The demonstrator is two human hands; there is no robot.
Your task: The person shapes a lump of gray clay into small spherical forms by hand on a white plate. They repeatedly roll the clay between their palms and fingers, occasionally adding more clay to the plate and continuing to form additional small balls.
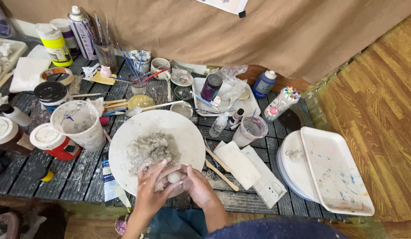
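Observation:
A small pale ball of clay [173, 177] sits between both my hands at the near edge of a round white board [187, 132]. My left hand [151, 188] cups the ball from the left, its fingers curled over it. From the right, my right hand [197, 185] presses against the same ball. A rough grey lump of wet clay [153, 149] lies on the board just beyond my fingers. Two wooden modelling sticks [219, 167] lie to the right of the board.
A clay-smeared white bucket [80, 124], a red tub [55, 141] and paint bottles [55, 44] crowd the left. Brush jars [106, 53], small cups and a white tray [223, 95] stand behind. A paint-stained rectangular tray [336, 170] rests on round plates at the right. The wooden floor [382, 102] lies beyond.

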